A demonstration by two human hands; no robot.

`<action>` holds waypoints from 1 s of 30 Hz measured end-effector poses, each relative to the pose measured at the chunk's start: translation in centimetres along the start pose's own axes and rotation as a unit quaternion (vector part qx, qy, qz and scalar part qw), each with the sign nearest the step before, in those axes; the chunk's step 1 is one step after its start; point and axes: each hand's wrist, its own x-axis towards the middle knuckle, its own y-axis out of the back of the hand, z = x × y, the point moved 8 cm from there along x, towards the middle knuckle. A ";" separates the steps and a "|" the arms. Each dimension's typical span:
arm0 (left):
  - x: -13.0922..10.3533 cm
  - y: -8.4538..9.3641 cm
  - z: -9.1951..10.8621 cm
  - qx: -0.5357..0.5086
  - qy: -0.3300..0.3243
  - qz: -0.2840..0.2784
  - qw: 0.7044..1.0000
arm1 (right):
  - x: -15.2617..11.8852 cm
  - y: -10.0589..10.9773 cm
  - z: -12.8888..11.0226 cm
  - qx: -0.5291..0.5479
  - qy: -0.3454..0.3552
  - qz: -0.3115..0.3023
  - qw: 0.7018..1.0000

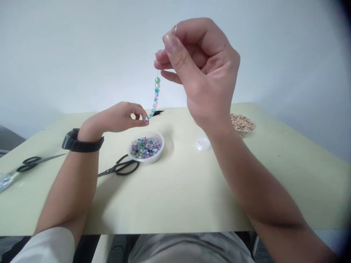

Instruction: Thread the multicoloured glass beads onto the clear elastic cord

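A string of beads (155,98) in green, blue, pink and clear hangs in a curve between my hands. High up, my right hand (203,58) pinches the clear thread between thumb and forefinger, above the topmost green bead. Lower and to the left, my left hand (123,115) holds the bottom end of the bead string between its fingertips, with a dark watch on that wrist. Just below the left hand stands a white bowl (161,149) full of small mixed-colour beads.
Black-handled scissors (127,167) touch the bowl's left side. A second pair of scissors (31,163) and a clear plastic bag (4,182) lie at the far left. A white spool (203,143) sits right of centre, near a container of tan pieces (242,123). A small black item (158,113) lies at the back.
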 end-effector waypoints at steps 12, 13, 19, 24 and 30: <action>0.3 -2.8 -0.4 -0.045 0.008 -0.127 0.991 | -0.4 -1.1 0.5 0.027 0.009 -0.029 0.999; 0.3 -2.9 -0.3 -0.043 0.006 -0.133 0.990 | -0.5 -1.0 0.4 0.031 0.023 -0.018 0.999; 0.2 -3.3 -0.8 -0.027 0.013 -0.156 0.987 | -1.0 -1.9 -0.1 0.032 -0.016 -0.040 0.999; 0.4 -1.6 -0.1 -0.082 -0.021 -0.054 0.995 | -1.4 -2.3 0.3 0.009 -0.088 -0.050 0.995; -0.3 1.0 2.9 -0.252 -0.138 0.080 0.955 | -1.6 -2.4 1.4 0.002 -0.079 -0.054 0.995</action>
